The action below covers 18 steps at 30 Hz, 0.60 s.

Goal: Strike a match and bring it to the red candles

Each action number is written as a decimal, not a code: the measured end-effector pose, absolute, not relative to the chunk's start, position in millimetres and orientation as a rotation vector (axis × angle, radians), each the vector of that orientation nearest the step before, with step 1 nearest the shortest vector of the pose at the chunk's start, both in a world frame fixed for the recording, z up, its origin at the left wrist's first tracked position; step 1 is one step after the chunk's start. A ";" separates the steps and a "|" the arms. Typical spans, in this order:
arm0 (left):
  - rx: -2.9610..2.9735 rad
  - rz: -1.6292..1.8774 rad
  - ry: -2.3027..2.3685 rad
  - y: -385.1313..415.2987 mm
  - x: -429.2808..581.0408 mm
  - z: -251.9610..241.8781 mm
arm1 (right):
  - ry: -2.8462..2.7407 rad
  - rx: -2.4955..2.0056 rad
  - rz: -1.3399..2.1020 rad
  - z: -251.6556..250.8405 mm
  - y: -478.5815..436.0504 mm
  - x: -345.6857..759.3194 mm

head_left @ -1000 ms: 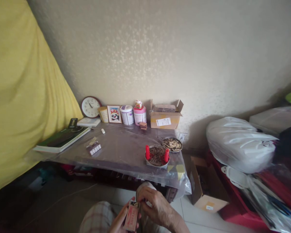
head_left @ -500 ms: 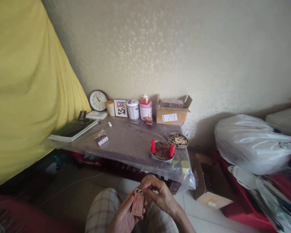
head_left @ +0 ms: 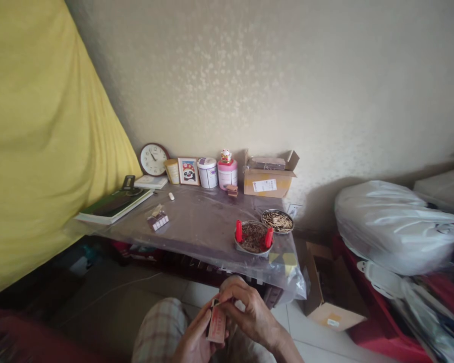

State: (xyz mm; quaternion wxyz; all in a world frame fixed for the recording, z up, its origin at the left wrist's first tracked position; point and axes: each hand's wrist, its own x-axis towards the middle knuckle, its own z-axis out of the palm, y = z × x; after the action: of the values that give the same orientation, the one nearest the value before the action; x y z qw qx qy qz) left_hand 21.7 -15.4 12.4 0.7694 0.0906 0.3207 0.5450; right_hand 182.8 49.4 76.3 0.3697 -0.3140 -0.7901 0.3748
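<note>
My left hand (head_left: 194, 339) grips a red matchbox (head_left: 216, 324) upright over my lap. My right hand (head_left: 245, 308) is closed in a pinch at the top of the box, holding a thin matchstick (head_left: 223, 302) that points toward the box's upper end. Both hands are low in the view, in front of the near edge of a low table (head_left: 196, 227) covered with clear plastic. On the table's right end stand a round metal dish with two red handles (head_left: 253, 238) holding dark bits, and a second dish of matchsticks (head_left: 277, 220).
Along the wall stand a clock (head_left: 153, 159), a framed panda picture (head_left: 188, 171), two tubs (head_left: 216, 173) and a cardboard box (head_left: 268, 175). Books (head_left: 113, 204) lie at the table's left. A yellow cloth (head_left: 41, 141) hangs left. A white bag (head_left: 393, 224) and open carton (head_left: 327, 295) sit right.
The hands with the matchbox have come up into view and settled slightly lower again. The right hand now pinches a matchstick at the top of the box. The camera tilted a little.
</note>
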 end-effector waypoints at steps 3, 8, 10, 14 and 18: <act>0.207 1.176 0.719 -15.7 21.7 9.7 | -1.966 -0.828 1.046 71.8 49.0 180.9; 0.253 1.149 0.699 -14.5 16.8 8.4 | -1.639 -0.774 1.279 60.5 50.0 178.6; 0.257 1.137 0.681 -14.2 12.5 8.9 | -1.423 -0.731 1.411 57.1 50.8 177.0; 0.237 1.144 0.622 -13.8 5.5 14.0 | -1.233 -0.704 1.477 51.1 51.6 172.6; 0.239 1.199 0.584 -14.5 1.4 21.4 | -1.484 -0.830 1.194 45.3 47.8 171.3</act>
State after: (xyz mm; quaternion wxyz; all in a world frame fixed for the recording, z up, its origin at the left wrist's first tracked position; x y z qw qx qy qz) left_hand 1.4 -14.5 21.4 0.7792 0.1107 0.2702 0.5546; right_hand 171.3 47.8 45.3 0.5071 -0.3442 -0.6157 0.4952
